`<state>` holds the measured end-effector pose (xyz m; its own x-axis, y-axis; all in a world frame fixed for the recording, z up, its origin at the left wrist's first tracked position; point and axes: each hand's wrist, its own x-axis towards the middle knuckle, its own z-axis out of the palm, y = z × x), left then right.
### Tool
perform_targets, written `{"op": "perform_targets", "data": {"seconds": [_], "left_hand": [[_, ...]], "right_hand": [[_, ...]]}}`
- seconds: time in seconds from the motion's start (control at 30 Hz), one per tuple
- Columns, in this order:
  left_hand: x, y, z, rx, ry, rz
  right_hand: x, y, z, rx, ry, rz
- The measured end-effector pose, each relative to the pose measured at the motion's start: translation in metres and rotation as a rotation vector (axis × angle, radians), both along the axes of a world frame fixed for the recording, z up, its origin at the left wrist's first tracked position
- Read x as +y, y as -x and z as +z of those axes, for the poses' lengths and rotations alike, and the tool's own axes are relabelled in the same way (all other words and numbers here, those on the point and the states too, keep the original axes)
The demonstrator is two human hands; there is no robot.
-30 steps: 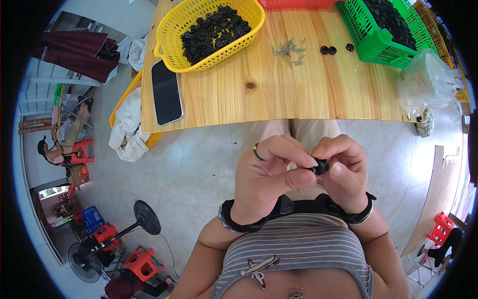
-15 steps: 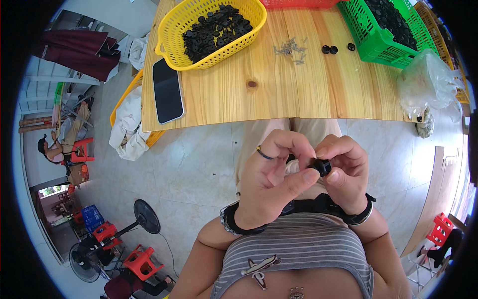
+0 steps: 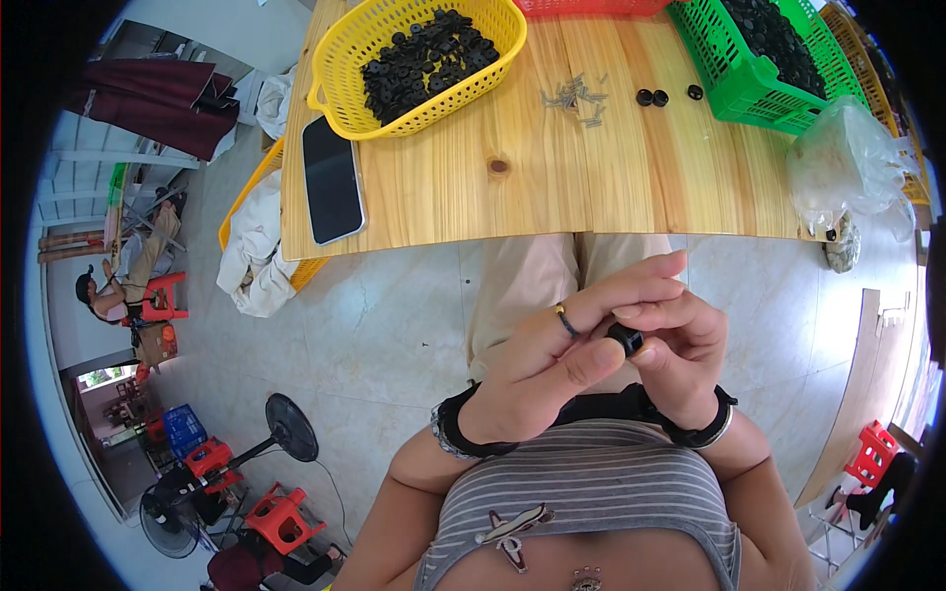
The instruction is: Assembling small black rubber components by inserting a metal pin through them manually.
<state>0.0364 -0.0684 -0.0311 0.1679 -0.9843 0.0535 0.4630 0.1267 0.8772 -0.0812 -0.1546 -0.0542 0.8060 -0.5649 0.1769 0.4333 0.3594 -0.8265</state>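
A small, round, glossy black part [image 3: 625,340] sits between my two hands, above my lap and short of the table edge. My left hand [image 3: 537,374] presses its thumb against one side of it, while its other fingers stretch past behind my right fingers. The thumb and fingertips of my right hand [image 3: 682,345] pinch the part from the other side. On the table lie a loose heap of small metal pins or screws [image 3: 575,97] and several round black pieces [image 3: 660,98].
A yellow basket [image 3: 325,94] of flat black parts stands at the table's far left, beside a phone [image 3: 332,182]. At the right are a green basket [image 3: 754,94] of black pieces and a clear plastic bag [image 3: 847,163]. A fan [image 3: 290,428] and red stools [image 3: 284,519] stand left.
My left fingers have straightened and slid to the right behind the part and my right fingers. The black part has turned and shifted slightly left.
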Motion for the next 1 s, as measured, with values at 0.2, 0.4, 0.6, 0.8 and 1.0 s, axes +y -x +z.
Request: {"op": "perform_targets", "data": {"seconds": [0.2,0.4,0.6,0.8,1.0], "left_hand": [[0.000,0.001,-0.004,0.000,0.001,0.004],[-0.008,0.007,-0.010,-0.106,0.083,0.078],[-0.011,0.010,-0.013,-0.143,0.098,0.133],[-0.015,0.010,-0.030,-0.032,0.121,0.156],[-0.008,-0.010,-0.040,-0.115,0.023,0.321]], "right_hand": [[0.009,0.001,-0.004,0.011,-0.073,-0.054],[0.019,-0.006,-0.007,-0.072,-0.151,-0.126],[0.023,-0.001,-0.006,-0.048,-0.245,-0.118],[-0.005,-0.002,-0.007,0.099,-0.064,-0.093],[-0.086,-0.011,0.044,0.383,0.570,-0.471]]}}
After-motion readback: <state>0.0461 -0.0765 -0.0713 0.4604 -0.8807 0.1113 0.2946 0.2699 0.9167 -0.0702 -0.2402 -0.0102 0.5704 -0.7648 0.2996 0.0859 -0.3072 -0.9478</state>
